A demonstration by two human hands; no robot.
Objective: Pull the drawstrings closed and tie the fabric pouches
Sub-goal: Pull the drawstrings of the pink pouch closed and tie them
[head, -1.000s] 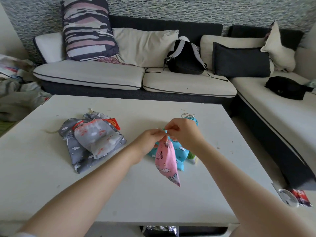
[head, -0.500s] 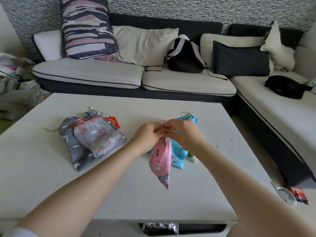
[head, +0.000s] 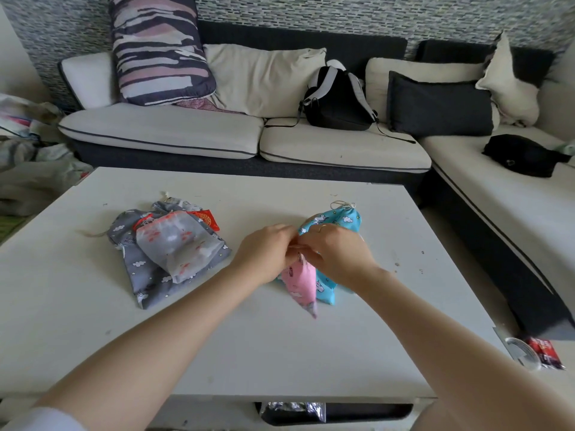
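A living room in a home.
A big corner sofa (head: 217,135) with soft pillows (head: 264,79) and a backpack (head: 337,101) sits behind a low white table (head: 217,353).

Both hands, left hand (head: 267,253) and right hand (head: 337,253), now press together over the neck of the pink pouch (head: 301,286), which hangs lower, tip nearer the table (head: 217,353).

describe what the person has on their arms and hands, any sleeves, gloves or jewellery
Both forearms are bare, with no gloves. At the bottom left corner, a bit of white sleeve shows on the left arm. The left hand shows no ring or watch. The right hand has what looks like a thin ring on one finger. No watch or bracelet is visible.
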